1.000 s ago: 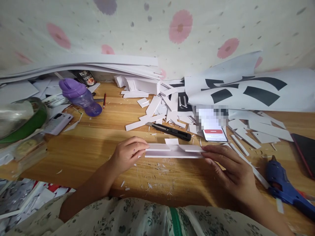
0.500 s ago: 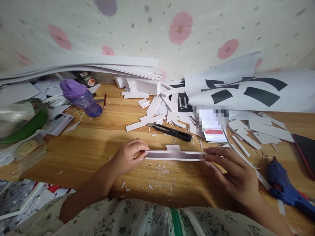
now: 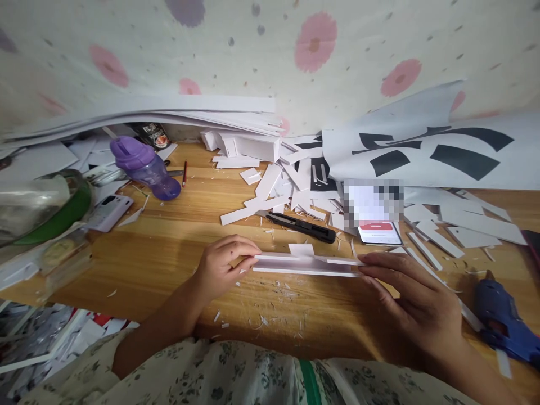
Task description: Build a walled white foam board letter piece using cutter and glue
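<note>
Both my hands grip a long white foam-board channel (image 3: 306, 272) just above the wooden table. It has two raised long edges, and a small square tab stands up from the middle of its far edge. My left hand (image 3: 225, 267) pinches the left end between thumb and fingers. At the other end, my right hand (image 3: 415, 298) has its fingertips closed on the corner, thumb below. Just beyond the channel lies a black utility knife (image 3: 300, 226) with its blade pointing left. Small white shavings dot the table near me.
White offcuts (image 3: 270, 180) are heaped behind the knife. A lit phone (image 3: 377, 233) lies right of them, near a printed sheet (image 3: 447, 157). A blue glue gun (image 3: 504, 318) rests at far right. On the left are a purple bottle (image 3: 145, 169), a pencil (image 3: 184, 173) and a green-rimmed bowl (image 3: 71, 211).
The whole view has shifted slightly, so things appear a little further right. Both hands keep their hold on the channel, which now looks slightly more tipped open toward me.
</note>
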A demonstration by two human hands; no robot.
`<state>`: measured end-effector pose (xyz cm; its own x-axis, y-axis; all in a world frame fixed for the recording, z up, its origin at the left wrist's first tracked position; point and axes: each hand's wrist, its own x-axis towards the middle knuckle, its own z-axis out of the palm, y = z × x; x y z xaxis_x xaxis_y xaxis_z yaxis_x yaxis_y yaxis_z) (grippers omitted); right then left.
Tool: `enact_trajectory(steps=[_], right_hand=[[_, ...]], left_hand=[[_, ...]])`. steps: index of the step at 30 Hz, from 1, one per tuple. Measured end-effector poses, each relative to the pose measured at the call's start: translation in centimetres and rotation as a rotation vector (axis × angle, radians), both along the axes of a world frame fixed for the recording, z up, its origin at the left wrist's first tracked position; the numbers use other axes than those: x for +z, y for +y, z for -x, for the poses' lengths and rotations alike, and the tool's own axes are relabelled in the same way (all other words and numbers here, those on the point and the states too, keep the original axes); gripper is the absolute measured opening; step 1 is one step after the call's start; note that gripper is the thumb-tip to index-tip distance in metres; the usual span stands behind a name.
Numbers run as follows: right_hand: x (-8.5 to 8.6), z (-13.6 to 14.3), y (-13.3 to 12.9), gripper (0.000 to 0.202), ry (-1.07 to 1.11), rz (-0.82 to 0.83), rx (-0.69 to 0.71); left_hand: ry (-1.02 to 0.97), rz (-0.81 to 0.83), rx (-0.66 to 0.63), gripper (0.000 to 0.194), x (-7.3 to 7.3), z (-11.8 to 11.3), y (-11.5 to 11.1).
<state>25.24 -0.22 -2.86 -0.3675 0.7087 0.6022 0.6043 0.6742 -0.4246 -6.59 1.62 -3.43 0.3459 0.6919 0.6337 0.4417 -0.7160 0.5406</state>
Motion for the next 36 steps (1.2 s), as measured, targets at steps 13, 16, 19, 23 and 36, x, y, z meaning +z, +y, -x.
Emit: enact_trajectory(steps=[13,16,19,23,36], right_hand=[[0.74,0.91,-0.49,0.017,0.205,0.231,-0.105],[0.61,0.8,-0.34,0.017,0.216,0.215,-0.101],[0.47,0.68,-0.28,0.017,0.215,0.207,-0.098],[0.4,0.59,-0.29,0.018,0.216,0.2,-0.098],[0.37,0.62,-0.07,0.016,0.157,0.199,-0.118]], left_hand=[[-0.281,0.22,0.009,0.01,0.85,-0.09,-0.48],[-0.254,0.205,-0.006,0.011,0.81,-0.09,-0.49],[-0.23,0.19,-0.005,0.012,0.8,-0.08,-0.48],[-0.204,0.238,0.042,0.01,0.78,-0.17,-0.5],[-0.196,0.417,0.161,0.012,0.23,-0.67,-0.46]])
